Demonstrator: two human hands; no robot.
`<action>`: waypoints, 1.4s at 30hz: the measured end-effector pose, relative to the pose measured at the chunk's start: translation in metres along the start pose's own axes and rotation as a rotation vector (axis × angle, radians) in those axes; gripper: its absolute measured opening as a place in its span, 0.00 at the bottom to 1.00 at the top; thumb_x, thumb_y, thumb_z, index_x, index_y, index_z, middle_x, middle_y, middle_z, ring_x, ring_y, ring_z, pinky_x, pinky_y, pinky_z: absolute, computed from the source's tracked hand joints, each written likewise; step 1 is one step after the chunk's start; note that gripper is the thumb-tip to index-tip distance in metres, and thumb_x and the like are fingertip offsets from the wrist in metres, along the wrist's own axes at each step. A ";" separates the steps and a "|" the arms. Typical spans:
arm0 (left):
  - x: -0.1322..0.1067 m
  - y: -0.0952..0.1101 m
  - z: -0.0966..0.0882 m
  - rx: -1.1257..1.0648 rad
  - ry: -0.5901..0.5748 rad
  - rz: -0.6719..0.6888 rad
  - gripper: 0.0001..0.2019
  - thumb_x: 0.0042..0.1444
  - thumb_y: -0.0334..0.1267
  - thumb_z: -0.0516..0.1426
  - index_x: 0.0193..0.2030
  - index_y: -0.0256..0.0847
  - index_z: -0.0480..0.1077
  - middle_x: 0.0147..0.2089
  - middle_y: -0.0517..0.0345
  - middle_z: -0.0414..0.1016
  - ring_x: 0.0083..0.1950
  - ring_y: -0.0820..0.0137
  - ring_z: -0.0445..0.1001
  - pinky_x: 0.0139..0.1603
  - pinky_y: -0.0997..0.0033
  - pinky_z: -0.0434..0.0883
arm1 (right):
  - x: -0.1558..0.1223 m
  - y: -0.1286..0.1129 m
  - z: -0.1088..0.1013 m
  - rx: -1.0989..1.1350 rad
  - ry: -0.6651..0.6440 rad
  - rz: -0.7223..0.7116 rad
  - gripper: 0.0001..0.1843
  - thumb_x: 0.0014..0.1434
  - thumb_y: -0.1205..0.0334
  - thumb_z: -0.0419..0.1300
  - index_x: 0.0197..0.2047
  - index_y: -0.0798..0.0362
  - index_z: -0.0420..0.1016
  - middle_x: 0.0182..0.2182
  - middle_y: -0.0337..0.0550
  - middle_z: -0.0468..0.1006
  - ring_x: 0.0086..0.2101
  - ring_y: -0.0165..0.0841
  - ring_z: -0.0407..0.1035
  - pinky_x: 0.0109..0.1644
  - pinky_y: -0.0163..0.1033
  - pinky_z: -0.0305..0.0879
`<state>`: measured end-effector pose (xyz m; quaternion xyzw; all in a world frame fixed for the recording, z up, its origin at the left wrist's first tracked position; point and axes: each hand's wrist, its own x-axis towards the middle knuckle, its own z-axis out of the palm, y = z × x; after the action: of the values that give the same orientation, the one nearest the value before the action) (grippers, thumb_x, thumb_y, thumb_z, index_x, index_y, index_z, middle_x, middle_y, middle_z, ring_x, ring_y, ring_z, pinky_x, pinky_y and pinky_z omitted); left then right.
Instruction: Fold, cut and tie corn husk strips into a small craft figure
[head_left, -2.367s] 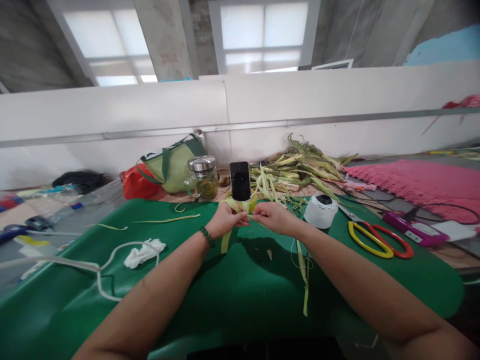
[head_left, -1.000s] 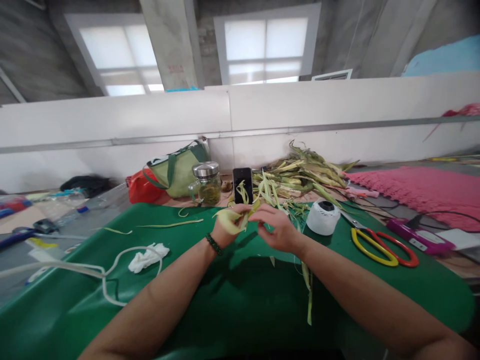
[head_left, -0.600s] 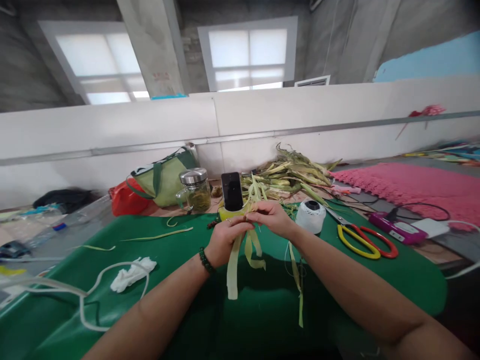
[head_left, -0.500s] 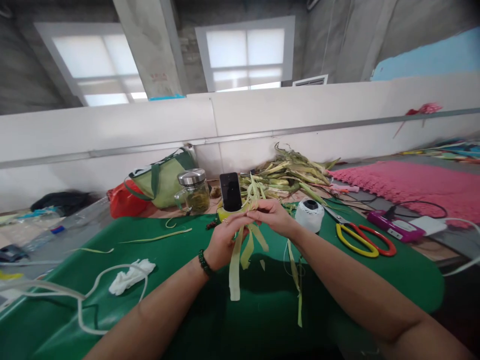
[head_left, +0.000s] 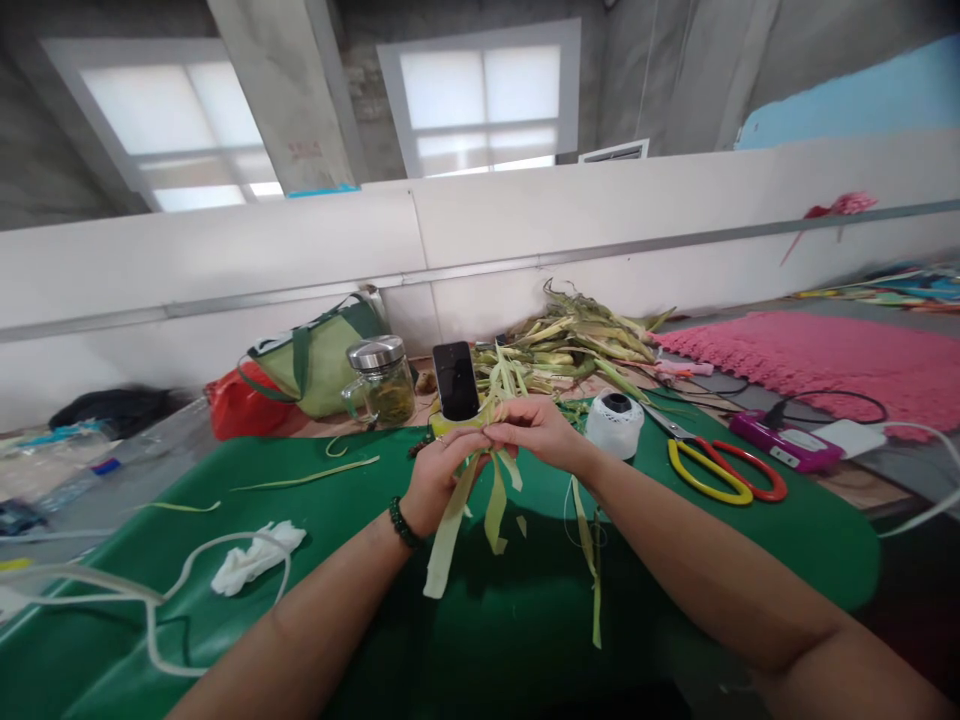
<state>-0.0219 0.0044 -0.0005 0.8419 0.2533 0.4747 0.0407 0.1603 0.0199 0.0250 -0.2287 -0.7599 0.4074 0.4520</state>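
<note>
Pale yellow-green husk strips (head_left: 457, 505) hang down from between my two hands over the green table cover (head_left: 337, 600). My left hand (head_left: 437, 478), with a dark bead bracelet at the wrist, pinches the strips from below. My right hand (head_left: 534, 430) grips the upper end of the same strips, fingertips touching the left hand's. A black phone (head_left: 455, 380) stands upright just behind the hands.
A pile of husks (head_left: 577, 345) lies at the back. A white thread spool (head_left: 615, 422) and yellow-and-red scissors (head_left: 724, 470) sit to the right. A lidded glass jar (head_left: 379, 380), a green bag (head_left: 315, 350), a white tissue (head_left: 251, 555) and a white cord (head_left: 142, 600) are on the left. A pink mat (head_left: 825, 355) lies far right.
The strips, bunched up by my left hand a second ago, now hang straight down from both hands. The long strip has swung slightly left. The view has shifted a little.
</note>
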 end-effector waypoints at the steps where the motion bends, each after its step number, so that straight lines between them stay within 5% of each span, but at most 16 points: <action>1: 0.001 0.001 0.000 -0.005 0.003 -0.001 0.05 0.56 0.34 0.55 0.38 0.41 0.71 0.41 0.52 0.77 0.43 0.67 0.75 0.45 0.68 0.72 | 0.000 0.000 0.000 0.010 0.003 0.005 0.17 0.53 0.50 0.61 0.24 0.56 0.71 0.17 0.36 0.69 0.18 0.24 0.62 0.22 0.30 0.58; 13: 0.004 0.005 0.004 -0.053 0.038 -0.024 0.06 0.54 0.32 0.55 0.34 0.41 0.74 0.36 0.52 0.78 0.38 0.68 0.76 0.40 0.69 0.72 | 0.003 0.007 0.003 0.041 0.089 0.033 0.12 0.49 0.56 0.63 0.23 0.55 0.71 0.16 0.34 0.67 0.18 0.24 0.60 0.22 0.31 0.56; 22: 0.003 0.008 0.005 -0.266 -0.126 -0.388 0.09 0.55 0.36 0.55 0.34 0.37 0.76 0.32 0.52 0.80 0.31 0.68 0.76 0.34 0.71 0.73 | 0.008 0.023 0.002 0.090 0.129 0.194 0.14 0.44 0.54 0.65 0.21 0.56 0.70 0.15 0.34 0.67 0.17 0.23 0.59 0.21 0.31 0.53; 29: 0.002 0.001 0.012 -0.430 -0.172 -0.507 0.10 0.51 0.40 0.59 0.33 0.34 0.77 0.33 0.50 0.79 0.33 0.67 0.75 0.36 0.71 0.71 | 0.012 0.046 0.004 0.167 0.125 0.398 0.17 0.37 0.53 0.67 0.16 0.56 0.67 0.11 0.33 0.65 0.14 0.21 0.55 0.19 0.31 0.48; 38: 0.004 -0.004 0.012 -0.671 -0.101 -0.757 0.10 0.45 0.40 0.62 0.31 0.34 0.75 0.26 0.53 0.76 0.28 0.70 0.73 0.32 0.72 0.70 | 0.014 0.052 0.000 -0.008 0.154 0.396 0.12 0.49 0.54 0.59 0.26 0.55 0.68 0.15 0.33 0.66 0.16 0.24 0.58 0.22 0.32 0.55; 42: 0.007 -0.010 0.007 -0.621 0.023 -0.870 0.07 0.42 0.36 0.63 0.28 0.34 0.73 0.26 0.56 0.75 0.27 0.72 0.72 0.32 0.73 0.70 | 0.008 0.037 -0.002 -0.296 0.219 0.084 0.15 0.48 0.66 0.57 0.42 0.54 0.67 0.26 0.36 0.70 0.26 0.28 0.65 0.30 0.34 0.62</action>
<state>-0.0173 0.0176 -0.0015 0.6023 0.4270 0.4758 0.4779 0.1573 0.0475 -0.0006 -0.3670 -0.7476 0.2826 0.4760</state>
